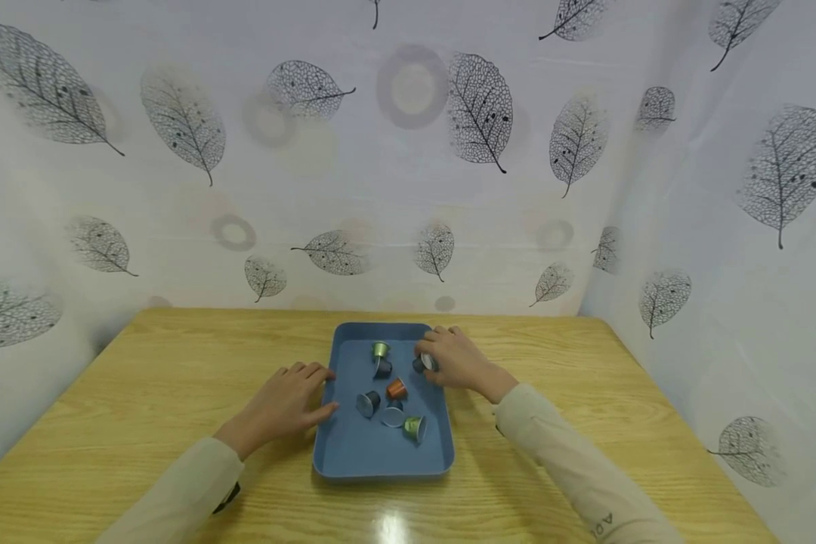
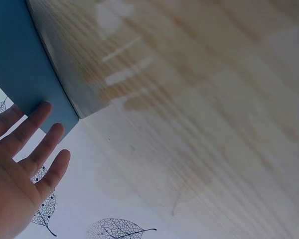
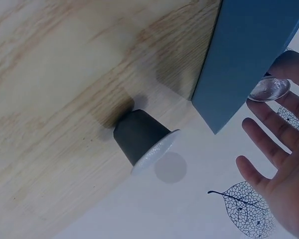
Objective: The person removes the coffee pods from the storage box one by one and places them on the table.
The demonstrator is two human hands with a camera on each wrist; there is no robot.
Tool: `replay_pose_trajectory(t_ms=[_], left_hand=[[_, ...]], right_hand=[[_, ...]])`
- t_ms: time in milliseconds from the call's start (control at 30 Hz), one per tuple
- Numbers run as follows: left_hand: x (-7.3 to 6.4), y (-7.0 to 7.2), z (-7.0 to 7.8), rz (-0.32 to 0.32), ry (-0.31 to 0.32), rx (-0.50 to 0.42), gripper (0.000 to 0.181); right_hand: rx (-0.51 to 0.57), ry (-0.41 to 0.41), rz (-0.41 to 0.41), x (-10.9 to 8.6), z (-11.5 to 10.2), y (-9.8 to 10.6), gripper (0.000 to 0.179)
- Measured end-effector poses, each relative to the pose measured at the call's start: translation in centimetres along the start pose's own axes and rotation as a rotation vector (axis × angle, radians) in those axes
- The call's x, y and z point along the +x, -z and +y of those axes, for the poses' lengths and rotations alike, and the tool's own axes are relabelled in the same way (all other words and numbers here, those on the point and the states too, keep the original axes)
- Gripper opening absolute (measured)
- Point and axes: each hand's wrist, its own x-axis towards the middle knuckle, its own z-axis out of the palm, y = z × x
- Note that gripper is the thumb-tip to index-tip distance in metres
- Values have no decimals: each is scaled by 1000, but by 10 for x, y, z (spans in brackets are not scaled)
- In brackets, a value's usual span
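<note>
A blue tray (image 1: 353, 457) holds several coffee capsules. Over its right rim, my right hand (image 1: 459, 361) pinches a dark coffee capsule (image 1: 419, 365) between thumb and fingers; its silver lid (image 3: 270, 89) shows in the right wrist view. My left hand (image 1: 282, 400) rests at the left rim, fingers spread and fingertips against the tray wall (image 2: 40, 84). Inside the tray lie a pale green capsule (image 1: 381, 350), a dark one (image 1: 384, 369) just below it, a copper one (image 1: 397, 389), two with silver lids facing up (image 1: 366, 406), and a green one (image 1: 415, 428).
Another black capsule (image 3: 142, 137) lies on its side on the table, outside the tray near my right hand; my arm hides it in the head view. The wooden table (image 1: 197, 355) backs onto a leaf-printed curtain (image 1: 381, 189), which also hangs at both sides.
</note>
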Motion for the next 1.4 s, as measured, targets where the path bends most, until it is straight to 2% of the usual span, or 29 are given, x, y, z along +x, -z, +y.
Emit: replay_pose_trajectory(t_ms=[233, 400, 567, 1200, 1400], left_hand=[[0, 0, 0, 2, 1, -3, 46], [0, 0, -1, 6, -1, 2, 46], [0, 0, -1, 0, 3, 2, 47], [0, 0, -1, -6, 3, -1, 47], [0, 0, -1, -11, 4, 3, 46]], right_hand=[[-9, 10, 10, -2, 0, 7, 25], [38, -11, 10, -4, 0, 15, 32], [39, -34, 15, -8, 4, 17, 38], [54, -82, 70, -32, 30, 16, 29], [70, -125, 67, -41, 41, 14, 31]])
